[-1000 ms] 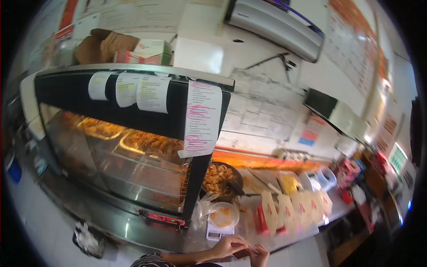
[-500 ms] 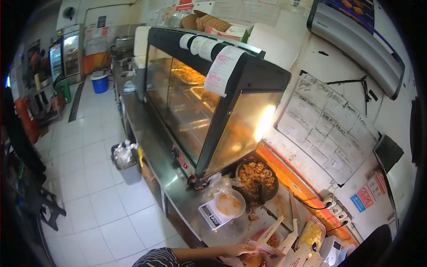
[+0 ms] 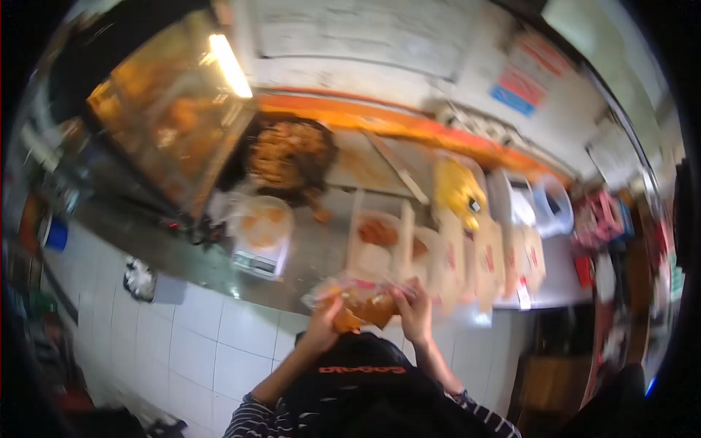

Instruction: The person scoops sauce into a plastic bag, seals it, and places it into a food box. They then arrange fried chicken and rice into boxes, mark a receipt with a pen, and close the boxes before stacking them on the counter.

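My left hand (image 3: 325, 326) and my right hand (image 3: 415, 314) each grip one side of a clear plastic bag (image 3: 365, 301), low in front of my apron. Something orange-brown shows through the plastic; motion blur hides exactly what it is. Just beyond the bag stands an open takeaway box (image 3: 376, 255), with reddish-brown food and a white block-like portion inside. More open cardboard boxes (image 3: 447, 263) line up to its right. To the left of the boxes, a kitchen scale (image 3: 255, 264) carries a round pale bowl (image 3: 281, 226) with orange bits in it.
A dark round bowl (image 3: 328, 146) of browned food pieces stands at the back, beside a lit glass food warmer (image 3: 168, 109). A long knife-like blade (image 3: 398, 168) lies near the wall. Further right are a tub of yellow food (image 3: 456, 182) and a white device (image 3: 520, 201).
My view has swung right and down toward the counter. My hands, earlier close together at the bottom edge beside the boxes, are now apart with the bag stretched between them.
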The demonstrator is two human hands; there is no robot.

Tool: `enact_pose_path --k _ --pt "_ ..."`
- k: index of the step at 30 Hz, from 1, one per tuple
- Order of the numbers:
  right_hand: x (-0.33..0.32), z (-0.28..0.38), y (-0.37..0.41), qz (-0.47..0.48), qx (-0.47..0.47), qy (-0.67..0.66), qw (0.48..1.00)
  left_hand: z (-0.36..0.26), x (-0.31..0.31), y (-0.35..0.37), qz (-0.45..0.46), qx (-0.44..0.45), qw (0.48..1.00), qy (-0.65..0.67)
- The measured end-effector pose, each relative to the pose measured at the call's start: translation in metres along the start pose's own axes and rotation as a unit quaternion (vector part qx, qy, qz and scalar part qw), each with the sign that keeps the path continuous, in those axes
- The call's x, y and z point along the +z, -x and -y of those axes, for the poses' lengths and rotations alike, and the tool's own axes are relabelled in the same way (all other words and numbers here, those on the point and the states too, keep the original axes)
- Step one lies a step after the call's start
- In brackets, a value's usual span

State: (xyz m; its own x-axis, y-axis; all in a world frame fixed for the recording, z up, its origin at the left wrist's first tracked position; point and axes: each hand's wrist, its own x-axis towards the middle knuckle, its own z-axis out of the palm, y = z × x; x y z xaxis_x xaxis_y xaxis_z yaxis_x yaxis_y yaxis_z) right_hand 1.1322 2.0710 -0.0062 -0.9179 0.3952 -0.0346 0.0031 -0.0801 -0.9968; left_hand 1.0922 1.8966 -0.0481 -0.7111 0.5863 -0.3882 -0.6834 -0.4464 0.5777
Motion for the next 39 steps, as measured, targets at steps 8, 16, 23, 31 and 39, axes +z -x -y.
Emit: enact_pose_path --k 8,16,23,31,39 --pt "0.036 -0.023 -0.052 -0.114 -0.067 0.031 0.991 -0.011 -0.024 -0.009 -0.070 0.130 0.989 -0.025" --pt "0.015 0.005 -0.021 0.101 -0.031 0.135 0.985 0.003 0.018 -0.034 -0.046 0.147 0.987 -0.035" --pt "-0.047 0.001 -0.022 -0.294 -0.088 0.075 0.949 0.001 0.054 -0.055 0.024 0.125 0.990 -0.056" --pt "-0.119 0.020 -0.025 0.029 -0.142 0.071 0.987 0.067 0.126 -0.081 0.000 0.172 0.912 -0.373" --pt "-0.206 -0.015 -0.019 -0.240 -0.039 0.120 0.963 0.094 0.225 -0.130 0.096 0.352 0.874 -0.322"
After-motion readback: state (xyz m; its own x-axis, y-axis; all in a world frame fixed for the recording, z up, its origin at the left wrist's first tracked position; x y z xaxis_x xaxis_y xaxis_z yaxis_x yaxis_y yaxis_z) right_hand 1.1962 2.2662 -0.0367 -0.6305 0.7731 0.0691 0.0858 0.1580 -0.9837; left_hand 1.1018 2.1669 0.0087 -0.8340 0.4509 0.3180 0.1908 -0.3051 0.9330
